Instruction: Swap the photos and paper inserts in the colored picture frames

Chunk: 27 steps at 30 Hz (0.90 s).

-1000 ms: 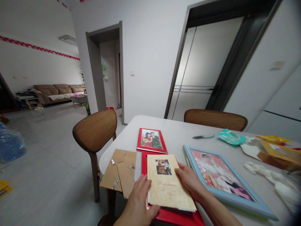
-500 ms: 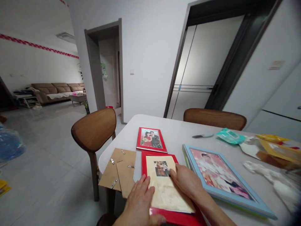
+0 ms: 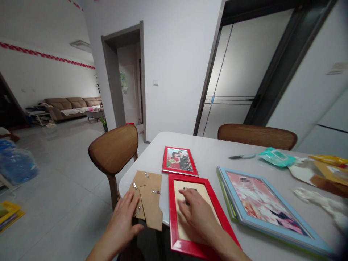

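Observation:
On the table's near side lies a red picture frame (image 3: 172, 208) with a cream sheet (image 3: 181, 222) set inside its border. Over that sheet is my right hand (image 3: 199, 214), fingers stretched toward a small photo (image 3: 191, 189) and partly covering it. My left hand (image 3: 122, 219) reaches to brown frame backing boards (image 3: 150, 208) with metal hangers; its fingers are spread, fingertips at the boards' near edge. Whether it presses on them I cannot tell. Beyond lies another red frame (image 3: 164, 161) with a picture of a couple.
At right a light blue frame (image 3: 261, 224) rests on a green-edged one. Farther back are a knife (image 3: 241, 156), a teal wipes pack (image 3: 277, 158), a crumpled white cloth (image 3: 312, 197) and yellow packaging (image 3: 330, 170). Wooden chairs (image 3: 115, 148) stand around the white table (image 3: 206, 152).
The cream sheet, earlier lying over the red frame under both hands, now sits within its border. My left hand has moved left to the backing boards. The view has shifted slightly.

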Available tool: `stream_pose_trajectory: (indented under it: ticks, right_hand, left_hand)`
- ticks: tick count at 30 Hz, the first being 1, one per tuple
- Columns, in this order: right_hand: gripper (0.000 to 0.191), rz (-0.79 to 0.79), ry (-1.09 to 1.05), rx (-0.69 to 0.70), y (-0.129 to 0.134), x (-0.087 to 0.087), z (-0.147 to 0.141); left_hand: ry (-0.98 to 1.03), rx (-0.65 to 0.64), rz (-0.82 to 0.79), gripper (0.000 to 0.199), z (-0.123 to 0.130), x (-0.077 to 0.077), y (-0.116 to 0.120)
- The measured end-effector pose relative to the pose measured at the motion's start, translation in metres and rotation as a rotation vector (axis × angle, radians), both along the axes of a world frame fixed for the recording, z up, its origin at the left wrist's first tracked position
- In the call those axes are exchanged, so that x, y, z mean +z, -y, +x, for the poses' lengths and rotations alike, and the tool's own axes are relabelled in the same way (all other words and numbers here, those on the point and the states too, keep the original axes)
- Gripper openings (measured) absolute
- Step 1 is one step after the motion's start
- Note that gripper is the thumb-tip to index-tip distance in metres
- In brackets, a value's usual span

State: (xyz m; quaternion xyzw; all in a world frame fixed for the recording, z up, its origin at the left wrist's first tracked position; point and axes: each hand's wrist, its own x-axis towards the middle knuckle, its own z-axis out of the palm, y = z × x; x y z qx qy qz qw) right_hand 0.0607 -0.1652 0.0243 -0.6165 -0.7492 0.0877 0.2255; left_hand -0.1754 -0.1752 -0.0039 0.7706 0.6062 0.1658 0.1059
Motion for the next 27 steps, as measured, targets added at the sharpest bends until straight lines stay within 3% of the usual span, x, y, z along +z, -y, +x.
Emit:
stream_pose_trajectory:
  ticks: [5, 8, 11, 14, 20, 23, 27]
  right_hand:
    - [0.034, 0.039, -0.02, 0.164, 0.003, -0.008, -0.07]
    - [0.036, 0.017, -0.066, 0.142, 0.001, -0.011, -0.081]
    - [0.042, 0.022, -0.188, 0.149, 0.007, -0.004, -0.062]
    - [0.038, 0.016, -0.216, 0.183, 0.022, 0.004, -0.022]
    - [0.032, -0.052, -0.123, 0.093, 0.045, -0.005, 0.061]
    - [0.03, -0.052, -0.092, 0.062, 0.047, -0.015, 0.078]
    - [0.031, -0.01, -0.058, 0.055, 0.043, -0.025, 0.08]
  left_hand:
    - [-0.005, 0.062, 0.11, 0.05, -0.019, -0.019, -0.013]
    - [0.034, 0.061, 0.175, 0.045, -0.014, -0.018, -0.012]
    - [0.108, 0.017, 0.248, 0.044, -0.001, -0.011, -0.003]
    - [0.167, -0.102, 0.272, 0.043, 0.023, -0.001, 0.01]
    - [0.196, -0.348, 0.071, 0.044, 0.089, 0.016, 0.025]
    - [0.15, -0.361, -0.031, 0.047, 0.107, 0.017, 0.025]
    - [0.133, -0.356, -0.069, 0.041, 0.111, 0.013, 0.021]
